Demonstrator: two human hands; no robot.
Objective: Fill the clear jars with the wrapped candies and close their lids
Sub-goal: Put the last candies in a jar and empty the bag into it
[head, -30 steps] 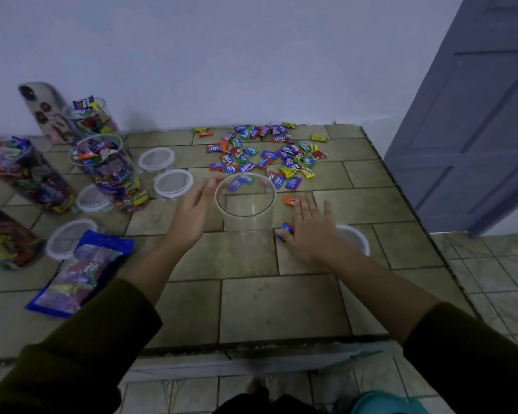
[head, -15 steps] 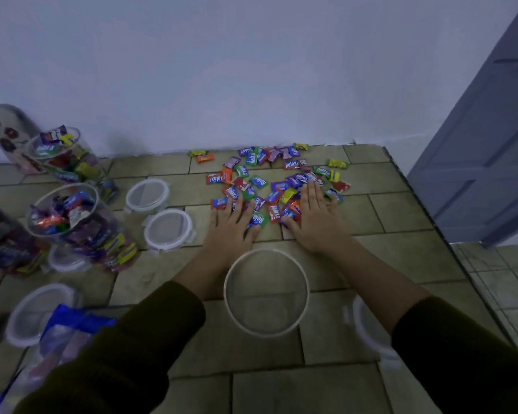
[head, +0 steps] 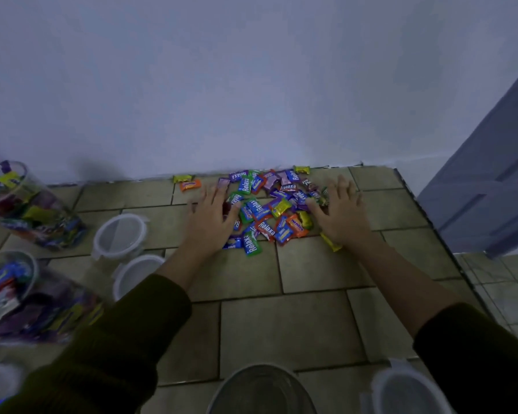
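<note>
A pile of wrapped candies in blue, green, purple, orange and yellow lies on the tiled counter by the wall. My left hand rests flat on the pile's left side, fingers spread. My right hand rests flat on its right side, fingers spread. The pile is bunched between them. An empty clear jar stands at the bottom edge, below the hands. Its lid lies to the right, partly behind my right sleeve.
Two candy-filled clear jars stand at the left without lids. Loose lids lie between them and my left arm. The counter's edge drops off at the right, beside a grey door.
Both hands moved from beside the empty jar up to the candy pile, then spread to its two sides, bunching the candies. The view tilted up, so the jar sits lower in frame.
</note>
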